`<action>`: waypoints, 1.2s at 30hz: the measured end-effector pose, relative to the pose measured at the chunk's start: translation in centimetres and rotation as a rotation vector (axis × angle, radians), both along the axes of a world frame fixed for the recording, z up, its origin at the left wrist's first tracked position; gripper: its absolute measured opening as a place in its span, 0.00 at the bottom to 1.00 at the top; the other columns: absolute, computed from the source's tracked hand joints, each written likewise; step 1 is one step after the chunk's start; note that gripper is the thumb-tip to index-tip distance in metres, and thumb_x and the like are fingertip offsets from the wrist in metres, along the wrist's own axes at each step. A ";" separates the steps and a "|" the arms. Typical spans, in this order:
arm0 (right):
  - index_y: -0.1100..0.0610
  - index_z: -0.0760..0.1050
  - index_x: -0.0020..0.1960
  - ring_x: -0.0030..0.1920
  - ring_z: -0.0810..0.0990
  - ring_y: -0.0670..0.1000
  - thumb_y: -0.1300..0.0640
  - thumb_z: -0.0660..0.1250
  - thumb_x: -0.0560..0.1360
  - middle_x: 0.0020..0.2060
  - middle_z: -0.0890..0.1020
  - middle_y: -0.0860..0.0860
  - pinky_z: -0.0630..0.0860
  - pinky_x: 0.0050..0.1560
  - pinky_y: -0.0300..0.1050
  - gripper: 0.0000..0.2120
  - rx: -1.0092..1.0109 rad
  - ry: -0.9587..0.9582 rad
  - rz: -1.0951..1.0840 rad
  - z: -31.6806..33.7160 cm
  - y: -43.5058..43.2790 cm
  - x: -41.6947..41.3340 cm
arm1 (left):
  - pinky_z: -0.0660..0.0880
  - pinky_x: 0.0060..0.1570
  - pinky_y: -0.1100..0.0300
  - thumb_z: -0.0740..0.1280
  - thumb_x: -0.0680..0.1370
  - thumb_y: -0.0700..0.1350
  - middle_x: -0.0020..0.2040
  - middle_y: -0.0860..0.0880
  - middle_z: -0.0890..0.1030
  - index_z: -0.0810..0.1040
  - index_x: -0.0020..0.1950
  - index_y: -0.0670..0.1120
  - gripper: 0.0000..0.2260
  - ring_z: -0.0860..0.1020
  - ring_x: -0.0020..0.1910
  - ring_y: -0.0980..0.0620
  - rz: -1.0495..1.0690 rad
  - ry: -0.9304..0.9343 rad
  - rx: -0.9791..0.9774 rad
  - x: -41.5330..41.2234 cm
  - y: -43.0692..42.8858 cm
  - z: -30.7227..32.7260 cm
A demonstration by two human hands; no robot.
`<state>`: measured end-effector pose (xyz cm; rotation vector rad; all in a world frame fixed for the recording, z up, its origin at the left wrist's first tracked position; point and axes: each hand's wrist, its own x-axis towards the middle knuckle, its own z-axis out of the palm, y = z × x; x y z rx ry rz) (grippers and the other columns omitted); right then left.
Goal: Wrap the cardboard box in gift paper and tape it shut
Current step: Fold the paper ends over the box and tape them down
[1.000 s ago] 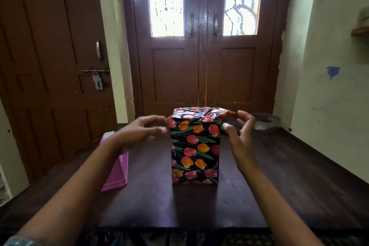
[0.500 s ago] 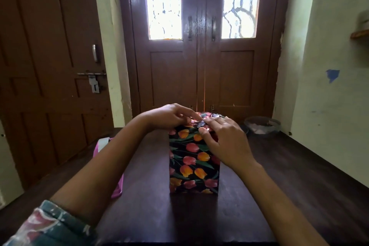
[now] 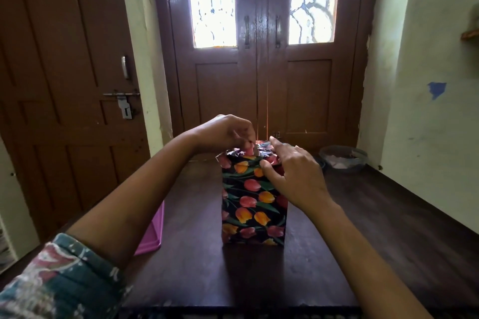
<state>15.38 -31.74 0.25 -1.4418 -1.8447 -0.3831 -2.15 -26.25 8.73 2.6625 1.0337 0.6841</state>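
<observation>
The box (image 3: pixel 252 204) stands upright mid-table, covered in black gift paper printed with red and orange tulips. Its top paper is crumpled and folded inward. My left hand (image 3: pixel 228 132) hovers over the top with curled fingers and pinches a small piece at the top edge; whether that piece is paper or tape is unclear. My right hand (image 3: pixel 293 173) lies over the box's upper right corner, fingers straight on the top folds and thumb pressed to the front face.
The dark wooden table (image 3: pixel 363 228) runs back to brown double doors. A pink plastic lid or tray (image 3: pixel 151 235) lies left of the box, partly behind my left forearm. A grey bowl (image 3: pixel 343 158) sits at the far right near the wall.
Both hands came in from beside the box onto its top. The left hand has since lifted a little and pinches at the top edge; the right hand slid over the right corner.
</observation>
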 end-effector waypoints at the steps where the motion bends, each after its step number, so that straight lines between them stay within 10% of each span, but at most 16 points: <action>1: 0.57 0.67 0.70 0.64 0.73 0.53 0.41 0.53 0.72 0.63 0.77 0.53 0.66 0.65 0.47 0.32 -0.018 -0.003 0.003 0.2 0.0 0.1 | 0.80 0.46 0.58 0.67 0.76 0.38 0.47 0.50 0.80 0.77 0.44 0.49 0.06 0.81 0.48 0.50 -0.013 -0.066 -0.019 -0.2 0.1 -0.1; 13: 0.50 0.57 0.72 0.72 0.56 0.54 0.42 0.65 0.71 0.70 0.63 0.53 0.52 0.71 0.51 0.34 -0.301 -0.046 0.063 4.0 1.1 -0.1 | 0.78 0.37 0.61 0.59 0.80 0.39 0.45 0.48 0.77 0.71 0.47 0.48 0.05 0.78 0.42 0.51 0.076 -0.516 -0.283 -1.7 0.0 -0.9; 20: 0.51 0.68 0.66 0.50 0.77 0.48 0.40 0.63 0.73 0.56 0.77 0.48 0.72 0.44 0.38 0.25 -0.770 0.105 0.250 6.7 2.3 0.1 | 0.78 0.46 0.57 0.62 0.79 0.45 0.52 0.44 0.80 0.78 0.56 0.43 0.10 0.80 0.49 0.48 0.044 -0.461 -0.465 -2.5 -0.5 0.1; 26: 0.52 0.72 0.62 0.48 0.74 0.45 0.37 0.70 0.67 0.53 0.74 0.47 0.70 0.40 0.36 0.30 -0.678 0.124 0.267 6.0 3.1 0.4 | 0.77 0.46 0.56 0.66 0.77 0.44 0.50 0.39 0.80 0.77 0.53 0.38 0.10 0.79 0.48 0.45 0.145 -0.367 -0.286 -1.6 -0.9 -0.2; 36: 0.51 0.71 0.61 0.51 0.79 0.49 0.32 0.68 0.60 0.54 0.79 0.48 0.76 0.49 0.43 0.36 -0.744 0.098 0.292 7.8 3.1 1.1 | 0.78 0.48 0.49 0.69 0.73 0.46 0.44 0.46 0.80 0.76 0.45 0.47 0.04 0.80 0.45 0.46 0.033 -0.898 -0.480 -1.6 -1.6 -2.2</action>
